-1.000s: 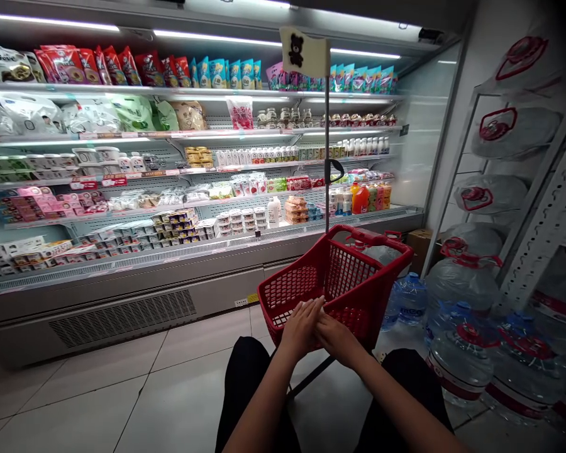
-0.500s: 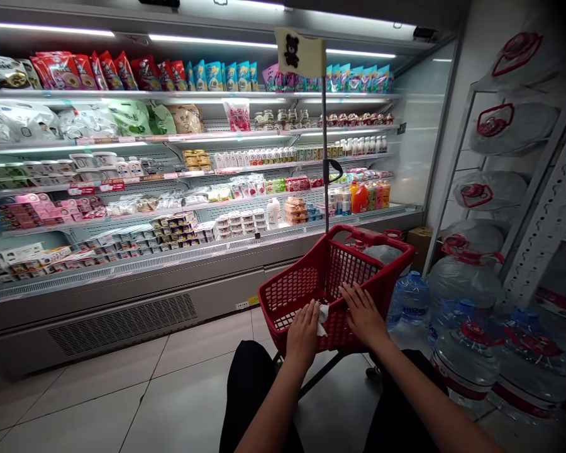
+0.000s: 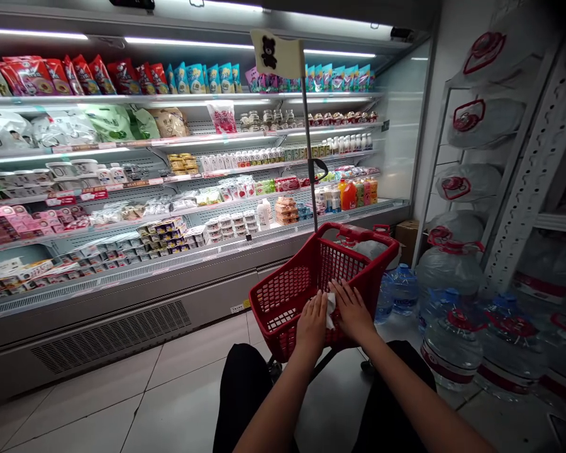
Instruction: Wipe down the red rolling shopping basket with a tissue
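A small red plastic shopping cart (image 3: 283, 286) with perforated walls stands in front of me. My left hand (image 3: 312, 318) rests over its near rim, pressing a crumpled white tissue (image 3: 331, 309) against it; the tissue pokes out on the thumb side. Right beside it, my right hand (image 3: 353, 309) lies on the same rim with straight fingers, close to the tissue. Whether the right fingers touch the tissue I cannot tell. From the cart rises a pole with a cream flag (image 3: 278, 55) bearing a dark bear.
Behind the cart runs a lit refrigerated display (image 3: 179, 267) stocked with yogurts, bottles and bags. Large water jugs (image 3: 453, 346) stand on the floor at right, next to a metal rack (image 3: 504, 207). My knees flank the cart on the tiled floor (image 3: 179, 402).
My left hand has slid right along the rim with the tissue, closing in on my right hand. The whole view has shifted slightly, so the scene sits further left.
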Action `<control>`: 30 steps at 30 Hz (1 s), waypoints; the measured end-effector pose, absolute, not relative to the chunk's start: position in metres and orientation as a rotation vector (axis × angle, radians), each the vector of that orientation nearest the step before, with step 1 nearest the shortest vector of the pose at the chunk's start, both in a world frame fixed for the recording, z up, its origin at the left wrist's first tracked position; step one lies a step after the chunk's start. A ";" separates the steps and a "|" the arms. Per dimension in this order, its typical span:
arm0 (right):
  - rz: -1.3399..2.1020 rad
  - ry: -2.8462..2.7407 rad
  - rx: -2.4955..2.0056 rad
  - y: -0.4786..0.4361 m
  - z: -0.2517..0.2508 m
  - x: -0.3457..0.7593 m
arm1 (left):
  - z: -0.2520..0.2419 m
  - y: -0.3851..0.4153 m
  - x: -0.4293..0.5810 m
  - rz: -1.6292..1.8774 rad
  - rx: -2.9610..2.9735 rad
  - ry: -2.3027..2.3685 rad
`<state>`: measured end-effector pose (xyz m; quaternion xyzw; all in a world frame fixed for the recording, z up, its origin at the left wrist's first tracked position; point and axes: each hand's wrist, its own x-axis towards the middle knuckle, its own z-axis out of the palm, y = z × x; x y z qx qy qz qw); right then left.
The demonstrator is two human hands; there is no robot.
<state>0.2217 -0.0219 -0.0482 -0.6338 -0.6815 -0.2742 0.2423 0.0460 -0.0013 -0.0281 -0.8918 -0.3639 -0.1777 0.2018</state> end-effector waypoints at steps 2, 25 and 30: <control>-0.720 -1.863 -1.741 -0.024 -0.045 0.220 | -0.031 -0.007 0.012 -0.496 -2.432 -0.935; -0.608 -1.848 -1.776 -0.033 -0.038 0.217 | -0.032 -0.022 -0.011 -0.587 -2.383 -0.967; -0.622 -1.808 -1.765 -0.026 -0.043 0.198 | -0.036 -0.035 -0.045 -0.580 -2.328 -1.071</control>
